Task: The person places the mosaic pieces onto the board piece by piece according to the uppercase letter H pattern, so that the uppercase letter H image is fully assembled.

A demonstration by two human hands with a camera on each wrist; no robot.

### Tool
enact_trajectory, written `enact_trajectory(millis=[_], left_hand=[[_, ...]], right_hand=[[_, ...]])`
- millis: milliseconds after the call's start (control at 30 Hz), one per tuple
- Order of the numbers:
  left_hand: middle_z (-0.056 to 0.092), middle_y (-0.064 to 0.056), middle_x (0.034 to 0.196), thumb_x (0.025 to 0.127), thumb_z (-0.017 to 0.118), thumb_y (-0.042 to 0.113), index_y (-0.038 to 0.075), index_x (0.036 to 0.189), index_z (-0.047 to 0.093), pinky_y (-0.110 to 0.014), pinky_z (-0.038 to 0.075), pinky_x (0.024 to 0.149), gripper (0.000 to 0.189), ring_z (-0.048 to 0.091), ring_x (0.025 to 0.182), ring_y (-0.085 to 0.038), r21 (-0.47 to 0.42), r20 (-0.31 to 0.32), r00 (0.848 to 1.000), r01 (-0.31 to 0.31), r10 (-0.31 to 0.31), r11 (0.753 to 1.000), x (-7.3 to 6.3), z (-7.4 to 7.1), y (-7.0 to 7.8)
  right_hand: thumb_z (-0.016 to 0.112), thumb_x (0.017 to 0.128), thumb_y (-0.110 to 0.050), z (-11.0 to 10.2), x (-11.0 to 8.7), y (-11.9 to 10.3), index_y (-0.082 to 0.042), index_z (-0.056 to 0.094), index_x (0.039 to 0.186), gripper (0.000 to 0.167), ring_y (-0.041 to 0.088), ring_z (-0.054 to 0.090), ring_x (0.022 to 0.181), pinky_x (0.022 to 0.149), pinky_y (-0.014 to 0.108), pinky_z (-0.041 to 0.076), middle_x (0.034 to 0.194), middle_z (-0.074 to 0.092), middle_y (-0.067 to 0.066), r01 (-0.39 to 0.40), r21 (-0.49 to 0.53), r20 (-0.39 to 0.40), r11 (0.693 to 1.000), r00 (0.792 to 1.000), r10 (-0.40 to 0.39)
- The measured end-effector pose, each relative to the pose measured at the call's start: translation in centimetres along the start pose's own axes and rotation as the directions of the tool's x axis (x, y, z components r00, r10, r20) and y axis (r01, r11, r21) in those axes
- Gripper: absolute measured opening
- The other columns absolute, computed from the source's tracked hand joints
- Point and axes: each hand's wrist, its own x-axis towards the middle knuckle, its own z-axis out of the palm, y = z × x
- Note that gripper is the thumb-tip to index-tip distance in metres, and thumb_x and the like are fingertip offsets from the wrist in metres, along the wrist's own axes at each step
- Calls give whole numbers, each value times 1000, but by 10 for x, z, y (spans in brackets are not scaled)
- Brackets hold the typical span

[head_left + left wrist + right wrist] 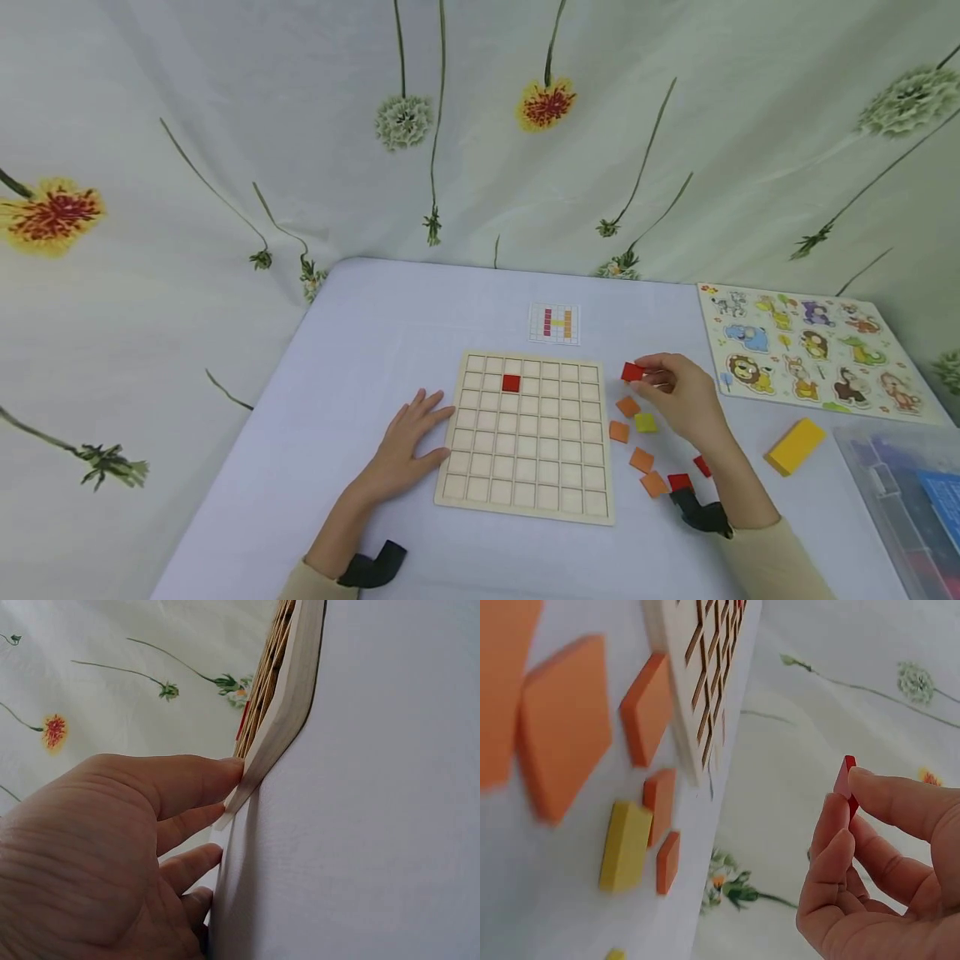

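A square wooden grid board (525,506) lies flat on the table, one red tile (511,383) seated in its second row from the far edge. My left hand (408,446) rests at the board's left side with fingers spread; in the left wrist view the thumb (202,780) touches the board's edge. Right of the board, my right hand (678,396) pinches another red tile (632,372) between thumb and fingertips, raised off the table as the right wrist view shows. Near that hand lie several orange tiles (642,459), a yellow tile (646,423) and loose red tiles (679,482).
Behind the board sits a small pattern card (554,323) printed with coloured squares. An animal puzzle board (817,350) occupies the far right. A yellow block (795,447) and a clear plastic box (885,500) stand at the right. Flowered cloth (480,167) hangs behind the table.
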Motion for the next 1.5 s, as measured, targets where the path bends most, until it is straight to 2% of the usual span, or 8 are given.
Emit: enact_trajectory(millis=[167,267,400,500,633,867,1167,1500], left_hand=[[32,-18,158,85,68,8,5,140,52,-58,5,120,57,12,151,-40,2,-4,1000,-2,2,1000,0,0,0],[32,-18,158,85,68,8,5,139,52,-58,5,120,57,12,150,-40,-1,-3,1000,-1,1,1000,0,0,0],[32,-18,158,85,68,8,5,139,52,-58,5,120,56,12,151,-40,-5,-3,1000,-1,1,1000,0,0,0],[32,-18,158,85,68,8,6,139,52,-59,6,120,56,12,151,-40,-3,-5,1000,-3,3,1000,1,1,0],[32,-18,158,85,68,9,7,140,52,-59,6,119,56,12,151,-39,-1,-7,1000,-2,2,1000,1,1,-1],[31,-18,158,86,67,9,6,140,52,-59,6,119,57,12,151,-40,-10,-3,1000,-6,6,1000,0,1,-1],[32,-18,158,86,67,9,7,140,52,-60,6,119,56,12,151,-40,-5,-2,1000,-8,8,1000,0,1,-2],[33,-18,157,85,67,9,6,139,52,-61,7,119,57,13,150,-41,3,-15,1000,-15,15,1000,-1,1,-2]], right_hand=[[73,86,-8,29,7,-29,0,67,114,30,25,66,89,76,29,55,103,66,15,73,58,53,996,996,-76],[75,84,-8,48,11,-42,-1,68,110,28,22,66,85,75,30,55,98,66,12,119,80,86,990,988,-126],[76,82,-6,71,16,-54,-2,70,105,25,18,64,79,68,26,51,90,66,9,162,95,129,982,976,-174],[75,80,-3,87,20,-61,-1,71,102,22,16,62,77,66,24,49,87,65,8,163,106,176,981,968,-180],[77,79,-4,102,23,-69,-2,71,100,22,13,59,77,70,25,50,88,66,6,132,101,251,986,956,-154],[80,78,-5,112,28,-77,-2,70,94,19,13,56,75,71,26,50,83,63,3,120,32,325,992,937,-124],[79,77,-3,118,33,-77,-1,67,90,17,15,51,76,69,26,45,81,59,5,150,15,389,989,910,-144],[79,77,-1,116,31,-77,-1,67,91,18,14,53,76,72,28,48,83,61,5,166,22,388,986,908,-162]])
